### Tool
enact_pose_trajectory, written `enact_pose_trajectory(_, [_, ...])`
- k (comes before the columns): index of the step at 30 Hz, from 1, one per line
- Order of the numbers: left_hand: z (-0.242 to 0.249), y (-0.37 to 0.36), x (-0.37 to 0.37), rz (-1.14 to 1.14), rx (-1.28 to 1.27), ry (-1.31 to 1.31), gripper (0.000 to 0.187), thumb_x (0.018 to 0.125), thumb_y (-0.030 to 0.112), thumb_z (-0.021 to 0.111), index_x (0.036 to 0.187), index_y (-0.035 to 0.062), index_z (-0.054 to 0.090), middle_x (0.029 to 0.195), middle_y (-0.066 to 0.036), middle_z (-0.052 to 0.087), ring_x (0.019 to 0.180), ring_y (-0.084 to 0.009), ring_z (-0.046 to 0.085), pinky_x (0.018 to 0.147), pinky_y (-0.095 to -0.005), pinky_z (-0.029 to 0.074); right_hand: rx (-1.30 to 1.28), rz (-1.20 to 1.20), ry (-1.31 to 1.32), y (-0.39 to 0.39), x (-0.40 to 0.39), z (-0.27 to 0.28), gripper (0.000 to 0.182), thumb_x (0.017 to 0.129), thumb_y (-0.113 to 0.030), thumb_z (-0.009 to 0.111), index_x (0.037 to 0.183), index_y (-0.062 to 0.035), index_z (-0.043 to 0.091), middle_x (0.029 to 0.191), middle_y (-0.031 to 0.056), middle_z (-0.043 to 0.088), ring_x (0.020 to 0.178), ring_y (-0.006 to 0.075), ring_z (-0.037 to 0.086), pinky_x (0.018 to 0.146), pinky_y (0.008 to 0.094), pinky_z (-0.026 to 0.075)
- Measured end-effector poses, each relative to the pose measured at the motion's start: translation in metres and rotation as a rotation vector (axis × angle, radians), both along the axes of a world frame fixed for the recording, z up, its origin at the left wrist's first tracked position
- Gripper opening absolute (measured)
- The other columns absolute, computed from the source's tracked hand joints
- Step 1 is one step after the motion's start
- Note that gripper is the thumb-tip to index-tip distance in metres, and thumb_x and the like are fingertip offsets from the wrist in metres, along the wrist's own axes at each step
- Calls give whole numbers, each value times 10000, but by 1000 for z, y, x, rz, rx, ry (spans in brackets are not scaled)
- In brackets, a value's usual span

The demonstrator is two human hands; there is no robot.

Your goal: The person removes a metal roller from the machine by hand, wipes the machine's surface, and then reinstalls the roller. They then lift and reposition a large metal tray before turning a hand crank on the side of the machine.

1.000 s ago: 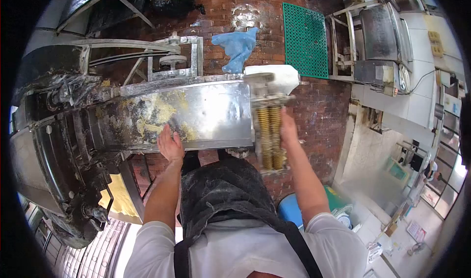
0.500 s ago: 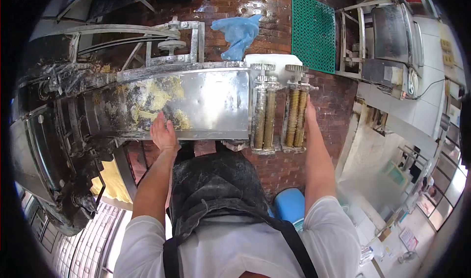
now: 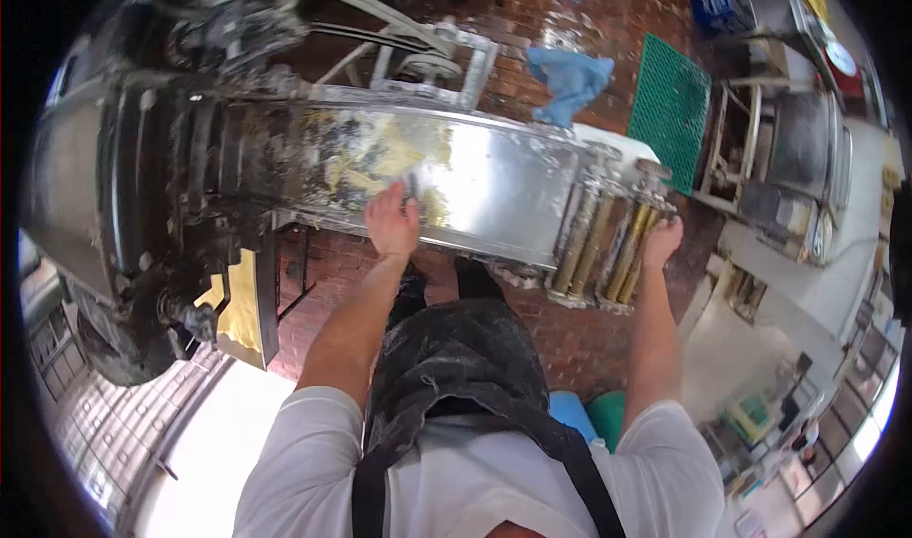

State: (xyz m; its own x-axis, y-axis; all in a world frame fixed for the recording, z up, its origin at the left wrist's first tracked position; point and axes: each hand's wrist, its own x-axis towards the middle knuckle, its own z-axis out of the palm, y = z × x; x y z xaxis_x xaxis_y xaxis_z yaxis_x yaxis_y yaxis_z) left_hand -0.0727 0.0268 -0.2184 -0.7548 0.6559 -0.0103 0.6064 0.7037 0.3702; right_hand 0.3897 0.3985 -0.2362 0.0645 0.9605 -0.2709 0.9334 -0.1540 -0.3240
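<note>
While my left hand (image 3: 391,223) lies flat, grip released, on the steel tray (image 3: 494,182), my right hand (image 3: 659,239) grasps the ribbed rollers (image 3: 622,251) at its end; no writing readable.

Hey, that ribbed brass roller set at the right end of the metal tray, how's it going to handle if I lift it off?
The roller set looks like solid metal rollers in a metal frame, so probably stiff and heavy for its size. The right hand grips only its outer end, so it may tip. Dough residue on the tray under the left hand suggests floury, possibly slippery surfaces.
</note>
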Motion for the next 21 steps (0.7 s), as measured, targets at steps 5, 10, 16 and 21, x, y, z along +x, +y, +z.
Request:
enact_pose_trajectory(5, [5, -9, -3, -51, 14, -117, 519, 928, 335, 591, 1376, 73, 583, 1369, -130, 617, 1306, -328, 521, 1143, -521, 325, 405, 238, 427, -101, -204, 104, 443, 965, -141, 604, 1371, 8, 506, 1341, 246, 525, 1253, 402, 486, 1070, 466, 387])
enact_pose_trajectory(10, [16, -17, -4, -65, -9, -205, 624, 938, 379, 600, 1455, 44, 502, 1480, -152, 527, 1393, -346, 440, 1199, -523, 253, 262, 825, 330, -201, -263, 46, 314, 929, -202, 624, 1153, 17, 598, 1159, 284, 605, 1106, 459, 564, 984, 524, 442])
enact_pose_trajectory(16, [21, -36, -24, -17, 296, -398, 648, 931, 344, 641, 1464, 18, 470, 1457, -230, 512, 1398, -381, 418, 1201, -509, 262, -9, 756, 179, -233, -256, 38, 209, 953, -199, 579, 969, 6, 614, 893, 263, 639, 895, 475, 608, 801, 545, 490])
enact_pose_trajectory(21, [45, -67, -41, 20, 280, -522, 672, 929, 275, 653, 1497, 7, 414, 1460, -279, 473, 1390, -417, 408, 1198, -515, 271, 132, 844, 259, -243, -262, 57, 180, 955, -190, 580, 964, -13, 610, 892, 241, 636, 870, 457, 607, 785, 538, 484])
